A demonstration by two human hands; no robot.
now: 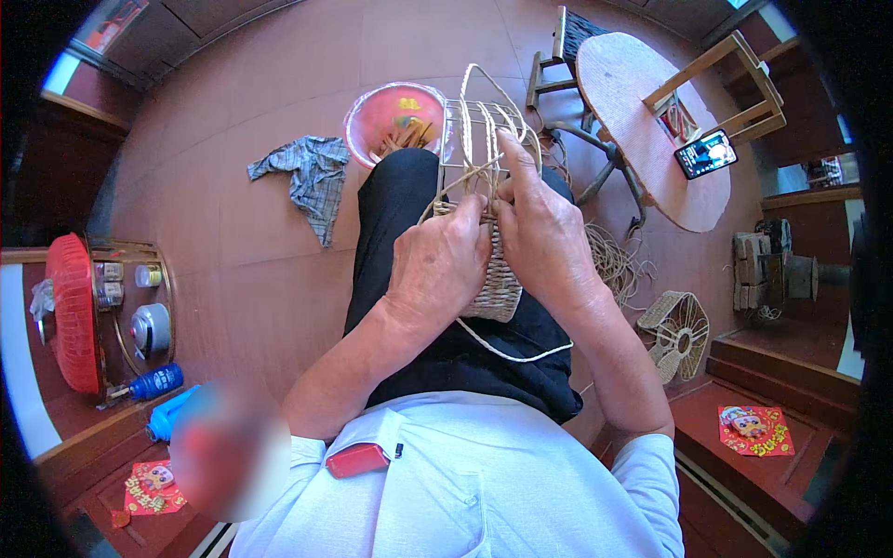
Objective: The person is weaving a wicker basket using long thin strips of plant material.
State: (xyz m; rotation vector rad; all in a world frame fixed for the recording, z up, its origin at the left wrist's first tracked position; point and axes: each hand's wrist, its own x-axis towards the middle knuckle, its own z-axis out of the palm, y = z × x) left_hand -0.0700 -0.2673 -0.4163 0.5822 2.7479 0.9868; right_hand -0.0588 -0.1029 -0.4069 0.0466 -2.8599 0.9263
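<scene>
Well — the part-woven piece (pixel 499 293) sits between both hands (pixel 437 256), gripped.

A half-woven, straw-coloured basket piece (pixel 500 290) lies just off centre toward 1 o'clock, its long axis running 12 to 6. The 6 o'clock end is packed with tight, ropy rows; at 12 o'clock the thin-barred frame (pixel 450 139) stands bare, with pale cord (pixel 473 66) looped over it. A loose cord tail (pixel 510 357) curves out toward 4 o'clock.
</scene>
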